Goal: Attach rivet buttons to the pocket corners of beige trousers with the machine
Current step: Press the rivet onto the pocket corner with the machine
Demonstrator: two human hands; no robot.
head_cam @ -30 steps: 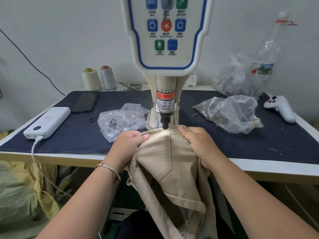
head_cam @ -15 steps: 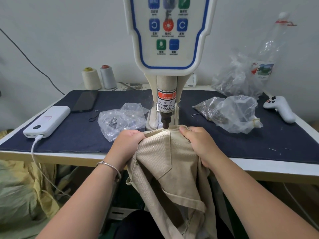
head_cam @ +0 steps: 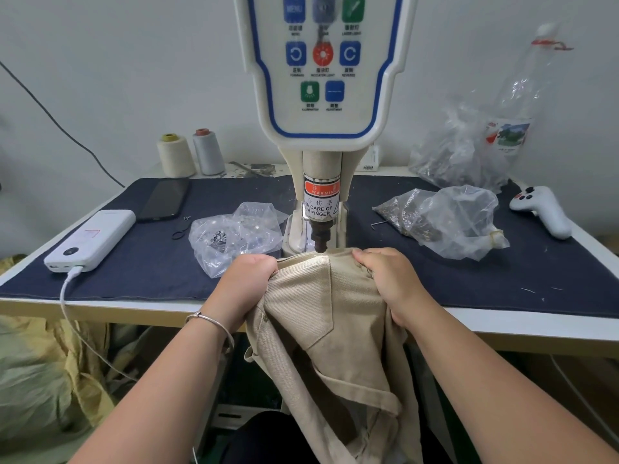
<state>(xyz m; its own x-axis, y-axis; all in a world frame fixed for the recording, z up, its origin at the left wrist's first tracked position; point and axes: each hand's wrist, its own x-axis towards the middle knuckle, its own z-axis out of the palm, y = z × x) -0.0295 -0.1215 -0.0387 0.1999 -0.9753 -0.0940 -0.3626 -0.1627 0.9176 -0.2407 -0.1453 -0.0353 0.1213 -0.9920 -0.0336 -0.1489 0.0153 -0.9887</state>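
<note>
Little moved; both hands [head_cam: 246, 286] [head_cam: 390, 283] still grip trousers [head_cam: 335, 316]; fingertips hidden in fabric.

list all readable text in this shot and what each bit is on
"MENU": top-left blue button on the machine's control panel.
"WARNING": red sticker on the machine's press column.
"KE CARE OF / UR FINGER": white label below it, left edge cut off.
Small captions under the other panel buttons: too blurred to read reliably.
Plastic bottle label: print too small to read.
</note>
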